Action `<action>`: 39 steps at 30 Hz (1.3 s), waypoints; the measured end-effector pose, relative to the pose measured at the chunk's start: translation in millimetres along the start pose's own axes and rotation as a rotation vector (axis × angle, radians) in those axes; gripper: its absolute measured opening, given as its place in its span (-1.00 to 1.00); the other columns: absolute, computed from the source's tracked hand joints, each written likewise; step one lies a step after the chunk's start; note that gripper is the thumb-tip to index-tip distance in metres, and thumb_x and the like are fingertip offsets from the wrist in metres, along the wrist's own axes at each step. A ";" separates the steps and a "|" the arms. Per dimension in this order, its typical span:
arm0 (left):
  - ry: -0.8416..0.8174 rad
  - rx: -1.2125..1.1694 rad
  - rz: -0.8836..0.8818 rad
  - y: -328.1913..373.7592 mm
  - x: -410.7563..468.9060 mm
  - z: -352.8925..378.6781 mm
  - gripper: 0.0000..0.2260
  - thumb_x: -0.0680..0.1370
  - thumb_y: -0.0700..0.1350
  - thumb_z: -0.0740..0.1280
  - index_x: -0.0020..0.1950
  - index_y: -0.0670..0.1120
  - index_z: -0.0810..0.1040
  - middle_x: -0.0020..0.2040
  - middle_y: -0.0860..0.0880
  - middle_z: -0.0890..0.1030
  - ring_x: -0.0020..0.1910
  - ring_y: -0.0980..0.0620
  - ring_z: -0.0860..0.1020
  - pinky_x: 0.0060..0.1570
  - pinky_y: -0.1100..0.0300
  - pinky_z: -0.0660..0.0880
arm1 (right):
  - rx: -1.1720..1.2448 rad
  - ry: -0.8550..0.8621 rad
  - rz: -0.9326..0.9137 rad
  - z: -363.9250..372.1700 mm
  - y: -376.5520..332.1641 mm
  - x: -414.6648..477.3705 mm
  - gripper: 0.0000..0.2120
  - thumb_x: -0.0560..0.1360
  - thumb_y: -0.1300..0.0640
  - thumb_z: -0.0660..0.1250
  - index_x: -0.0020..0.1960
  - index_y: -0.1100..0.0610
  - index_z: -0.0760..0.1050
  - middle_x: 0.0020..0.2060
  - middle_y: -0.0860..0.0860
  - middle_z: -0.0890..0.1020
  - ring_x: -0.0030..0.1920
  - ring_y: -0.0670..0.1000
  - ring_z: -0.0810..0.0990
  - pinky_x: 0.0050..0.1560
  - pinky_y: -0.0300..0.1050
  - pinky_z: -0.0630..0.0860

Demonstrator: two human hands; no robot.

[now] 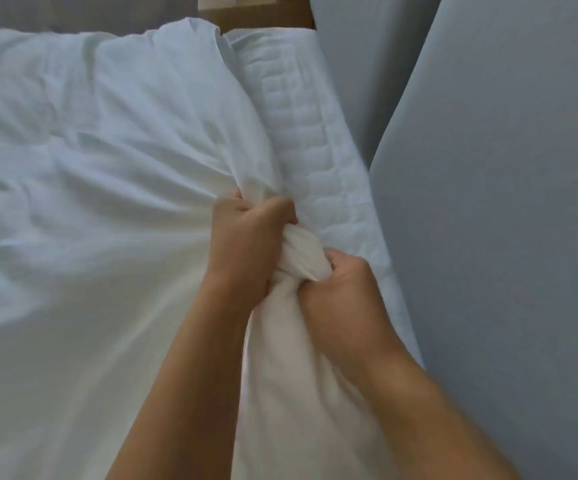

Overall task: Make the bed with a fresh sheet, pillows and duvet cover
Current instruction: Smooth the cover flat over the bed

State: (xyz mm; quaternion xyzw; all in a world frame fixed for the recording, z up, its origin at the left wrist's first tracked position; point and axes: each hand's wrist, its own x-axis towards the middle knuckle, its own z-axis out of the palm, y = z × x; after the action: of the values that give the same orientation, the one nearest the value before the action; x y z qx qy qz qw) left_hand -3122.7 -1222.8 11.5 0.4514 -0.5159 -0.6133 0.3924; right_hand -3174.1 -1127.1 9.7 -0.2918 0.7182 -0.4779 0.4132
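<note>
Tightly gripping with the left hand (246, 240), fingers curled round a bunched wad of the white sheet (303, 249); likewise with the right hand (341, 292), just right of the left and nearer the body, fisted on the same wad. Fanning out in taut creases left of both hands and ahead of them. Right of the hands, bare quilted mattress (308, 140). Farther right, grey surface (505, 202); far ahead, brown wooden surface (263, 15).

A bedroom: a bed (367, 237) fills the view, its quilted white mattress (298, 116) showing along the right edge beside a rumpled white sheet (107, 168). A plain grey wall (522, 168) runs close alongside, with brown wooden furniture (263, 15) at the far corner.
</note>
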 end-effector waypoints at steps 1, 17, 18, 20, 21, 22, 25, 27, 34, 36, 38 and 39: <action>-0.046 0.022 0.061 13.1 3.6 19.1 -0.79 0.20 -0.26 0.26 -0.57 -0.01 0.34 -0.57 0.08 0.28 -0.58 0.14 0.26 -0.55 0.37 0.17 | 0.102 0.128 -0.038 -16.9 -9.6 -0.6 -0.93 0.32 0.20 0.31 -0.32 0.11 0.54 -0.55 -0.17 0.51 -0.52 -0.22 0.39 -0.50 -0.32 0.35; -0.553 0.345 -0.297 -166.8 -4.7 87.1 -0.60 0.54 0.02 0.28 0.35 -0.06 0.38 0.25 0.01 0.52 0.27 0.03 0.46 0.19 0.21 0.36 | -0.739 0.415 0.400 -46.7 182.9 59.0 -0.81 0.58 0.03 0.15 0.01 0.17 0.33 0.11 0.29 0.56 0.10 0.25 0.54 0.03 0.02 0.43; -0.573 0.384 -0.278 -162.0 -18.3 76.8 -0.56 0.54 0.05 0.27 0.39 -0.05 0.35 0.30 0.02 0.49 0.30 0.05 0.43 0.20 0.23 0.33 | -0.721 0.410 0.387 -46.4 181.3 57.6 -0.74 0.57 0.01 0.14 0.06 0.22 0.34 0.12 0.31 0.55 0.12 0.26 0.53 0.06 0.04 0.43; -0.521 0.581 -0.183 -154.5 -58.2 50.9 -0.50 0.56 0.06 0.26 0.46 -0.07 0.28 0.39 0.00 0.40 0.37 0.06 0.35 0.27 0.26 0.25 | -0.645 0.411 0.413 -46.6 174.6 57.1 -0.60 0.56 -0.03 0.08 0.17 0.29 0.34 0.17 0.31 0.52 0.18 0.25 0.50 0.16 0.04 0.40; -0.475 0.658 -0.143 -148.5 -85.0 36.6 -0.49 0.57 0.06 0.26 0.47 -0.08 0.28 0.41 -0.02 0.38 0.39 0.05 0.32 0.33 0.23 0.22 | -0.618 0.414 0.414 -47.2 171.5 57.3 -0.62 0.58 -0.02 0.08 0.19 0.29 0.33 0.20 0.30 0.51 0.20 0.24 0.49 0.18 0.03 0.39; -0.445 0.709 -0.117 -141.7 -113.2 22.0 -0.48 0.56 0.07 0.25 0.46 -0.10 0.29 0.42 -0.04 0.37 0.41 0.03 0.30 0.37 0.19 0.19 | -0.601 0.394 0.395 -47.2 168.8 57.0 -0.64 0.60 0.01 0.11 0.22 0.28 0.32 0.23 0.30 0.49 0.23 0.24 0.46 0.20 0.03 0.38; -0.446 0.785 -0.018 -128.6 -199.8 -15.4 -0.41 0.49 0.13 0.23 0.42 -0.18 0.34 0.41 -0.18 0.36 0.43 -0.09 0.27 0.39 -0.07 0.22 | -0.480 0.251 0.297 -56.5 160.6 22.2 -0.49 0.58 0.06 0.21 0.44 0.24 0.18 0.41 0.19 0.33 0.41 0.11 0.31 0.38 -0.04 0.25; -0.456 0.828 0.100 -128.7 -241.4 -32.0 -0.39 0.45 0.16 0.23 0.38 -0.18 0.32 0.36 -0.23 0.41 0.40 -0.12 0.27 0.32 -0.22 0.23 | -0.438 0.157 0.250 -68.0 165.7 -27.5 -0.36 0.57 0.03 0.23 0.53 0.15 0.01 0.50 0.09 0.18 0.46 -0.04 0.18 0.46 -0.12 0.13; -0.825 1.189 0.291 -144.8 -318.3 -52.1 -0.05 0.09 0.28 0.51 0.34 -0.19 0.43 0.33 -0.23 0.48 0.37 -0.19 0.34 0.31 -0.22 0.15 | -0.318 0.203 0.593 -69.4 223.8 -220.9 -0.38 0.55 -0.09 0.23 0.52 0.06 0.10 0.47 0.03 0.27 0.46 -0.01 0.24 0.47 -0.01 0.17; -0.913 1.402 0.121 -155.3 -317.5 -56.7 0.13 0.02 0.35 0.52 0.44 -0.20 0.33 0.42 -0.26 0.34 0.43 -0.25 0.28 0.37 -0.29 0.05 | -0.353 0.199 0.658 -69.6 242.4 -247.1 -0.27 0.49 -0.15 0.29 0.53 0.08 0.08 0.47 0.03 0.26 0.46 0.01 0.24 0.46 0.02 0.18; -0.905 1.531 0.063 -171.8 -311.1 -59.3 0.19 0.17 0.41 0.41 0.55 -0.15 -0.08 0.54 -0.25 -0.01 0.52 -0.23 -0.07 0.36 -0.25 -0.28 | -0.397 0.244 0.713 -68.6 251.8 -247.6 -0.22 0.42 -0.21 0.36 0.47 0.16 0.18 0.39 0.09 0.38 0.38 0.09 0.36 0.38 0.05 0.31; -0.894 1.539 0.044 -179.4 -309.6 -59.1 0.17 0.24 0.43 0.35 0.53 -0.12 -0.25 0.54 -0.20 -0.15 0.51 -0.20 -0.22 0.33 -0.22 -0.37 | -0.396 0.273 0.736 -66.3 254.2 -243.1 -0.27 0.41 -0.20 0.38 0.40 0.21 0.28 0.30 0.11 0.47 0.31 0.12 0.44 0.30 0.03 0.39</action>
State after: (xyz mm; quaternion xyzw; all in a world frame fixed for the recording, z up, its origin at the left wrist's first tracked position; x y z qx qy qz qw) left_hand -2980.8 -917.4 -123.1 0.2986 -0.8984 -0.2082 -0.2459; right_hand -3119.4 -804.9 -136.2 -0.0241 0.9001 -0.1863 0.3931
